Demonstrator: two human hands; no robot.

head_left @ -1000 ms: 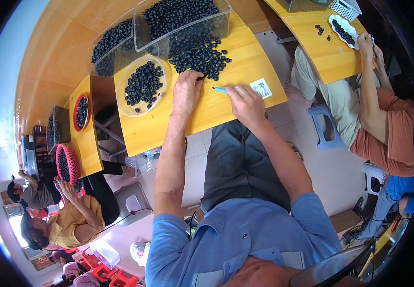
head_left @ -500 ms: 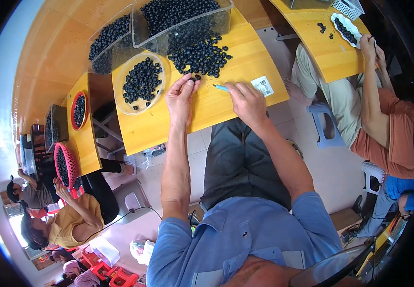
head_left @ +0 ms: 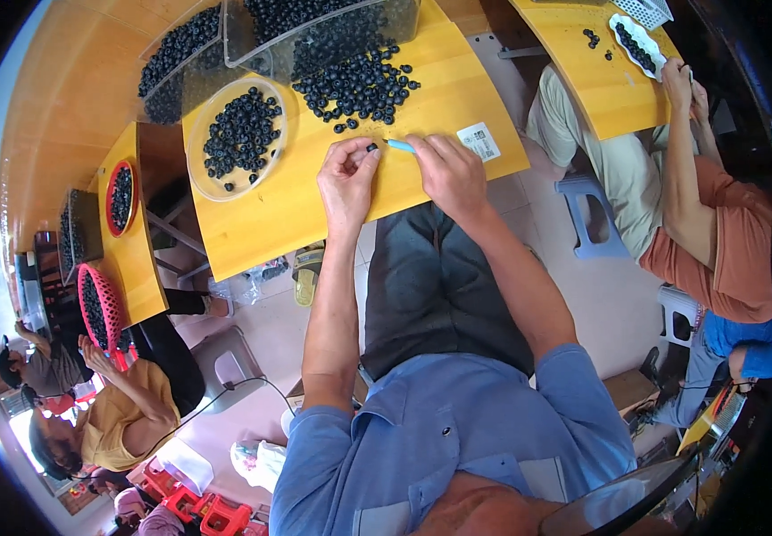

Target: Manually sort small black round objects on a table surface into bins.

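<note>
Between the thumb and fingertips of my left hand (head_left: 346, 188) is a small round black bead-like piece (head_left: 371, 147). My right hand (head_left: 454, 177) is closed around a light-blue pen-shaped tool (head_left: 401, 146). Its thin dark tip points left at the piece, with a small gap between them. Both hands are over the near part of the yellow table (head_left: 314, 214). Beyond them lies a loose pile of the same black pieces (head_left: 356, 87). Left of the pile, a round clear tray (head_left: 268, 172) holds many more.
Clear plastic bins (head_left: 332, 46) full of black pieces stand at the table's far side. A white printed card (head_left: 479, 141) lies right of my right hand. Co-workers sit at yellow tables on both sides; a blue-grey stool (head_left: 589, 214) stands to the right.
My left hand has drawn back from the edge of the pile with a black piece. The tool in my right hand is now closer to it. The whole view has shifted slightly.
</note>
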